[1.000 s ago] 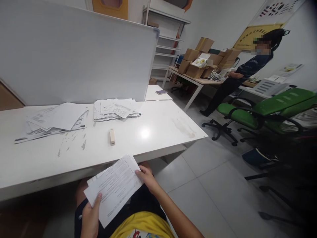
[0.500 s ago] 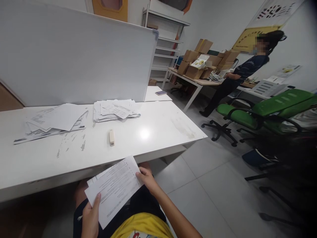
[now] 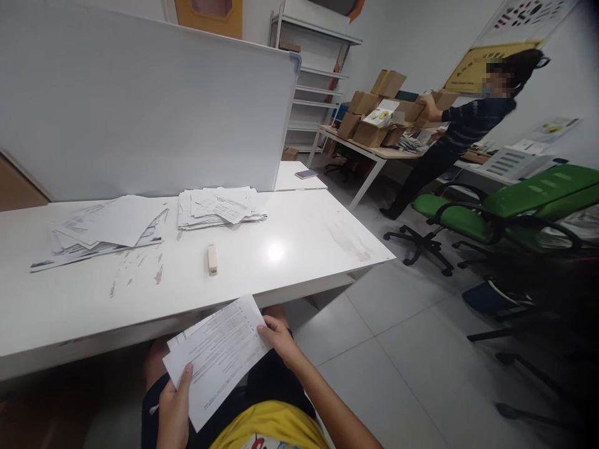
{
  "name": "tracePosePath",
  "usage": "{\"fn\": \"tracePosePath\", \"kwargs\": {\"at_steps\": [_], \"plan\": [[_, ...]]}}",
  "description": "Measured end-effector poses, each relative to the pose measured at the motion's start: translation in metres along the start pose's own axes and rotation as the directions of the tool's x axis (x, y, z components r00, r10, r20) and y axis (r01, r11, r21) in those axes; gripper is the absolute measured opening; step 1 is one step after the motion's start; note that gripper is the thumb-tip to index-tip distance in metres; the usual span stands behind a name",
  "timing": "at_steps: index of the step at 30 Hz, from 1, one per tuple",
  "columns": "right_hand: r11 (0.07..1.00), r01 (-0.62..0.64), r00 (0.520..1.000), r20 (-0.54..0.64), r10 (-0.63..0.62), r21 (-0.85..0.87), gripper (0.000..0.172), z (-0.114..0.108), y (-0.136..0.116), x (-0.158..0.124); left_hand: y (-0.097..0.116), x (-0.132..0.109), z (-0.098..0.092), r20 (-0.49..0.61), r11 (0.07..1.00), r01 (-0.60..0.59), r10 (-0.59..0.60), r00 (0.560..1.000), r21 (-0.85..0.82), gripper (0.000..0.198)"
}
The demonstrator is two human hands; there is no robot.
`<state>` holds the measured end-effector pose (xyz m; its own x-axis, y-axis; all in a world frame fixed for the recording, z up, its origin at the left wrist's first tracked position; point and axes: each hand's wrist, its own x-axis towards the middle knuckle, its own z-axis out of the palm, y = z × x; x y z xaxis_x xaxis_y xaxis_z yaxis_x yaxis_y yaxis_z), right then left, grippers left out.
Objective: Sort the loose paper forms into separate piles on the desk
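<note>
Printed sheets of paper (image 3: pixel 219 365) are held over my lap, below the front edge of the white table (image 3: pixel 290 262). My left hand (image 3: pixel 175 402) grips their lower left side, thumb on top. At the right edge, my right hand (image 3: pixel 277 337) pinches them between thumb and fingers. A second sheet peeks out behind the top one. On the table beyond lies a cream stapler (image 3: pixel 213 259). Behind it sits a thick pile of papers (image 3: pixel 218 209). A looser, fanned heap of papers (image 3: pixel 112 224) lies to the left.
A whiteboard (image 3: pixel 150 106) stands along the table's back. A phone (image 3: pixel 306 174) rests on the adjoining surface. At right are green office chairs (image 3: pixel 477 212) and a blue bin (image 3: pixel 489 296). A person (image 3: pixel 472 128) stands by a table with cardboard boxes (image 3: pixel 374 118).
The standing person has raised an arm toward the boxes. My hands keep the same hold on the papers, and the view has shifted slightly.
</note>
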<state>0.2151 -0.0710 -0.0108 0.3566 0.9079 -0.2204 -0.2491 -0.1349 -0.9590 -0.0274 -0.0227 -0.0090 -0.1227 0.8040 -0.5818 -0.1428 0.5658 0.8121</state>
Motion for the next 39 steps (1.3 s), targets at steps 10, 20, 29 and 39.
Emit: {"fn": "tracePosePath", "kwargs": {"at_steps": [10,20,29,39], "plan": [[0.999,-0.042,0.999,0.016,0.042,-0.005,0.035,0.001,0.000,-0.001,0.010,-0.008,0.007,-0.023,0.998,0.043,-0.042,0.999,0.045,0.035],[1.000,-0.020,0.999,0.027,0.021,-0.009,0.032,0.001,0.006,0.001,0.004,-0.004,0.004,-0.022,0.999,0.032,-0.032,0.999,0.017,0.032],[0.998,-0.047,0.999,0.015,0.047,-0.031,0.034,0.000,0.003,-0.002,-0.003,0.001,0.003,0.003,1.000,0.025,-0.025,1.000,-0.005,0.027],[0.998,-0.024,1.000,0.016,0.025,-0.049,0.036,-0.001,0.005,-0.002,-0.002,0.000,0.003,0.006,0.999,0.034,-0.034,0.999,0.006,0.025]]}}
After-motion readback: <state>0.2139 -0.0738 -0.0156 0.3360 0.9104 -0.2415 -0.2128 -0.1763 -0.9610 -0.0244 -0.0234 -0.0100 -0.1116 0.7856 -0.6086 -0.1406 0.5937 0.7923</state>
